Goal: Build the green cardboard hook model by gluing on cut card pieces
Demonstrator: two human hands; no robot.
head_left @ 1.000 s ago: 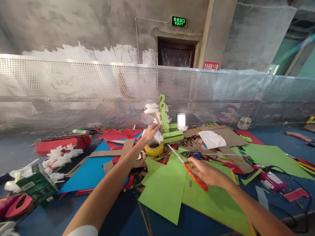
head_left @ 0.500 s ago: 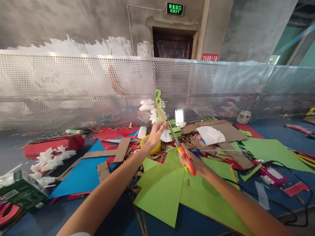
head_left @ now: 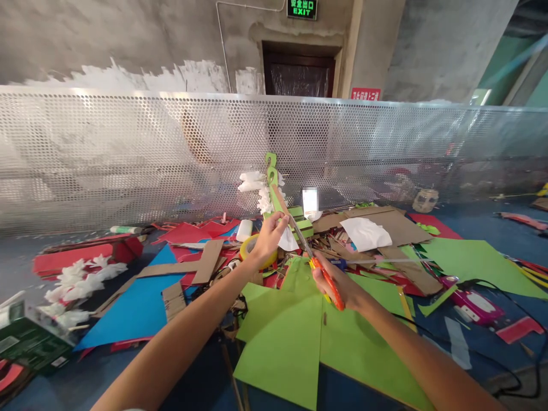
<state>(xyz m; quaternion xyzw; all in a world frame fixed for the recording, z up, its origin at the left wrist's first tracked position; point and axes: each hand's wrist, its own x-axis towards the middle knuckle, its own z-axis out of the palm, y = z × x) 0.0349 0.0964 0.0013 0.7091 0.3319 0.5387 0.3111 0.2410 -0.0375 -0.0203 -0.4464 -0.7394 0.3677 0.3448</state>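
Note:
My left hand [head_left: 269,238] pinches a narrow brown cardboard strip [head_left: 279,198] that points up and away. My right hand [head_left: 342,281] is wrapped round scissors [head_left: 327,279] with orange and yellow handles. Their blades reach up to the strip's lower end, close to my left fingers; whether they are cutting into it I cannot make out. Behind the strip stands a green piece with curled ends [head_left: 272,174], with white tufts [head_left: 252,182] beside it. Green sheets [head_left: 280,342] lie below both hands. A yellow tape roll [head_left: 247,249] sits partly hidden behind my left wrist.
Blue sheet [head_left: 128,311], cardboard pieces [head_left: 208,261] and a green box [head_left: 32,337] lie left. White paper [head_left: 367,234], a pink glue-gun-like tool [head_left: 477,305] and its black cable lie right. A perforated metal panel [head_left: 141,154] runs along the back.
The view has shifted slightly, so most things sit a little further left. The scissors stay at the strip's lower end, and both hands keep their hold.

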